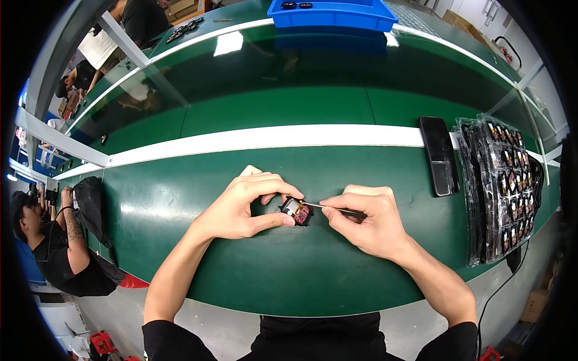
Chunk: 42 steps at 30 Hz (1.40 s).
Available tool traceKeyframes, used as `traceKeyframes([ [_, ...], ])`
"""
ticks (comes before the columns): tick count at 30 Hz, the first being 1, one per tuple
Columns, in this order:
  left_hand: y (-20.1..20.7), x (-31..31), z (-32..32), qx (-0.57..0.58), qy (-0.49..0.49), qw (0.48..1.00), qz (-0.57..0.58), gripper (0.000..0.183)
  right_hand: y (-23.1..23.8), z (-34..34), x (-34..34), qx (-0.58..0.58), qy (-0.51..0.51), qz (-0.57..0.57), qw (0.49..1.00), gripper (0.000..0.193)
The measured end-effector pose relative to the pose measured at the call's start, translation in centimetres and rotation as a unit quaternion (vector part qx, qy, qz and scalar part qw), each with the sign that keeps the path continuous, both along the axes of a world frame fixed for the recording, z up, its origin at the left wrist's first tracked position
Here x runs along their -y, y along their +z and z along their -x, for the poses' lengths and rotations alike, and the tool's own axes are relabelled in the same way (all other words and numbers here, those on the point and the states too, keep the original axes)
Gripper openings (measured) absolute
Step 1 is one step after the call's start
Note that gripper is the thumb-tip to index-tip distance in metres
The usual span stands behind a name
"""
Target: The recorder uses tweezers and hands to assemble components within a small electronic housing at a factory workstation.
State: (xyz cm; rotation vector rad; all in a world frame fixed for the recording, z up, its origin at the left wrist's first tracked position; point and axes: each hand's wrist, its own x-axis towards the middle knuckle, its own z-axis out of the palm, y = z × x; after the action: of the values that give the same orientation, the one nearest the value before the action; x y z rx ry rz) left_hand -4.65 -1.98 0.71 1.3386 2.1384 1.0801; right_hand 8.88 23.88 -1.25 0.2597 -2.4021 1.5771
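My left hand (253,204) grips a small black device casing (306,222) by its left side, thumb below and fingers above. The casing lies on the green tabletop, its inside facing up: a silvery block, a yellow strip and reddish parts show. In my right hand (372,218) is a slim metal tool (314,206) like tweezers, pinched between thumb and fingers and pointing left. Its tip reaches the upper right edge of the casing, near the yellow strip. Whether the tip touches the parts inside is too small to tell.
Stacked clear plastic trays (504,186) holding small dark devices stand at the right, beside a black phone (439,157). A white rail (271,137) crosses behind my hands. Farther back sits a blue bin (337,19). A person (60,253) sits at the left, near a black bag (90,207).
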Motion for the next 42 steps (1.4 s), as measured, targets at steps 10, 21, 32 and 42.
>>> traceKeyframes([
  [10,0.0,0.0,0.0,-0.02,-0.009,1.0,-0.002,0.042,-0.3,-0.1,0.0,0.004,0.007,-0.01,1.0,0.014],
  [21,-0.2,-0.3,-0.4,-0.054,-0.014,0.998,-0.04,0.035,-0.4,0.0,0.1,-0.013,0.018,-0.021,1.0,0.013],
  [32,0.0,-0.4,-0.4,-0.061,-0.014,0.998,-0.023,0.032,-0.6,-0.1,0.3,-0.048,0.004,-0.031,0.998,0.015],
  [42,0.2,-0.3,-0.5,-0.055,-0.013,0.998,-0.023,0.033,-0.6,-0.4,0.4,-0.089,0.011,-0.085,0.992,0.018],
])
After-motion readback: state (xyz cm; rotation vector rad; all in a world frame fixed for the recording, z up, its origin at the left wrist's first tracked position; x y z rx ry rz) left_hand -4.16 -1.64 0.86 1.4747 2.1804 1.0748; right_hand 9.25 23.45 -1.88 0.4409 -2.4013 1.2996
